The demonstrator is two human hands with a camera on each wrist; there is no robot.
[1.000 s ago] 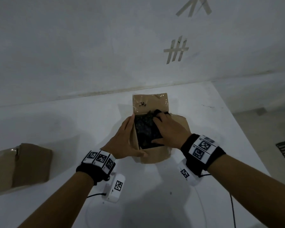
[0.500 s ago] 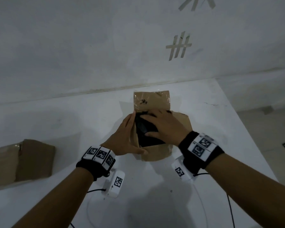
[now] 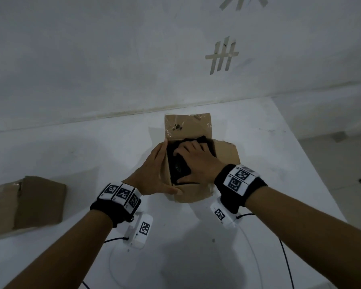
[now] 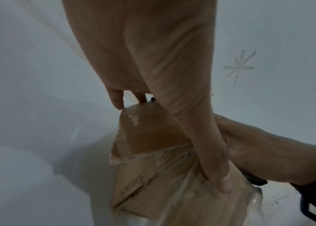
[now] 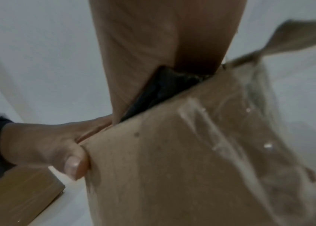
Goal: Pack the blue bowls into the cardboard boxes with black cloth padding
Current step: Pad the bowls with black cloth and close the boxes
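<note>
An open cardboard box [image 3: 188,126] stands in the middle of the white table [image 3: 269,159], with black cloth [image 3: 178,167] filling its inside. My left hand [image 3: 154,170] holds the box's left side, its fingers along the left wall and its thumb on the near flap [image 5: 172,168]. My right hand [image 3: 195,160] lies inside the box on the black cloth [image 5: 165,85] and presses it down with spread fingers. The left wrist view shows the box [image 4: 153,137] from its taped left side. No blue bowl shows in any view; the cloth and my hand cover the box's inside.
A second cardboard box [image 3: 29,205] lies at the table's left edge, seen also in the right wrist view [image 5: 24,191]. A white wall rises just behind the table. The table's right edge drops off to the floor.
My right hand went from the cloth's far edge to lying flat across it, and now presses deeper at the far side. The left hand has kept its hold on the box.
</note>
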